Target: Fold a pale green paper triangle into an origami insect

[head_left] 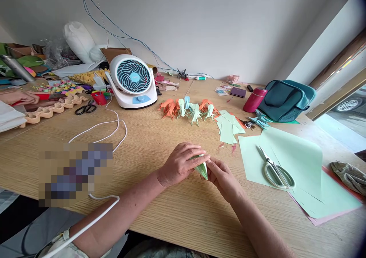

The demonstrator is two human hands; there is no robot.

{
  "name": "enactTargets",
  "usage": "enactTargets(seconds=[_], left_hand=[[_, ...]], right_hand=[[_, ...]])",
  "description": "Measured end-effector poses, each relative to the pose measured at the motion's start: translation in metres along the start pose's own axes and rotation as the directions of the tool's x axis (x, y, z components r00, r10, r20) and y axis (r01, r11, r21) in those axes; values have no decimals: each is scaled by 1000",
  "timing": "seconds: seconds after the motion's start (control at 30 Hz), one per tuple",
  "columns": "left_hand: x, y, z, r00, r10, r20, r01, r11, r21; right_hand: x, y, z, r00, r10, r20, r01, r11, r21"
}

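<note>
Between my two hands is a small piece of folded light green paper [201, 169], narrowing to a point toward me. My left hand [183, 162] covers its upper part, fingers closed over it. From the other side, the thumb and fingers of my right hand [223, 176] pinch its edge. Beyond my hands stands a row of folded paper figures in orange [169, 108], pale green [195, 114] and blue [187, 102]. Cut pale green paper pieces [227, 133] lie beside them. White-handled scissors [277, 172] rest on large green sheets [300, 155] to the right.
A white fan [133, 82] stands at the back, its white cable [118, 124] looping across the wooden table. Red bottle [254, 100] and teal bag [286, 100] stand back right. At far left another person's hand [20, 98] is near a wavy tray [57, 107] and black scissors [85, 108].
</note>
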State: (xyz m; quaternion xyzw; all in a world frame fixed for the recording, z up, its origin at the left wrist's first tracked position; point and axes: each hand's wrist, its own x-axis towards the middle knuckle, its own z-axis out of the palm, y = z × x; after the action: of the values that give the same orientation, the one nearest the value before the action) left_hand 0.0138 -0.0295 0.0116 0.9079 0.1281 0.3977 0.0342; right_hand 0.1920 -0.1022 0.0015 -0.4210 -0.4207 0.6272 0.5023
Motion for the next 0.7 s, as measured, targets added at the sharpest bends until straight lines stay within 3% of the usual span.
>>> enactTargets(seconds=[0.17, 0.4, 0.5, 0.6, 0.7], left_hand=[[2, 1, 1, 995, -14, 98, 9, 999, 50], [0, 4, 10, 979, -15, 205, -11, 992, 125], [0, 5, 6, 978, -23, 209, 18, 999, 27], [0, 4, 2, 990, -53, 132, 75, 983, -167], [-1, 3, 5, 967, -254, 24, 247, 906, -345]], right_hand=[[-1, -2, 2, 999, 26, 33, -27, 1000, 16], [2, -1, 1, 997, -38, -66, 39, 999, 20], [3, 0, -2, 986, -96, -138, 92, 995, -38], [5, 0, -5, 969, -141, -204, 122, 987, -102], [6, -1, -6, 950, -205, -237, 164, 970, -180]])
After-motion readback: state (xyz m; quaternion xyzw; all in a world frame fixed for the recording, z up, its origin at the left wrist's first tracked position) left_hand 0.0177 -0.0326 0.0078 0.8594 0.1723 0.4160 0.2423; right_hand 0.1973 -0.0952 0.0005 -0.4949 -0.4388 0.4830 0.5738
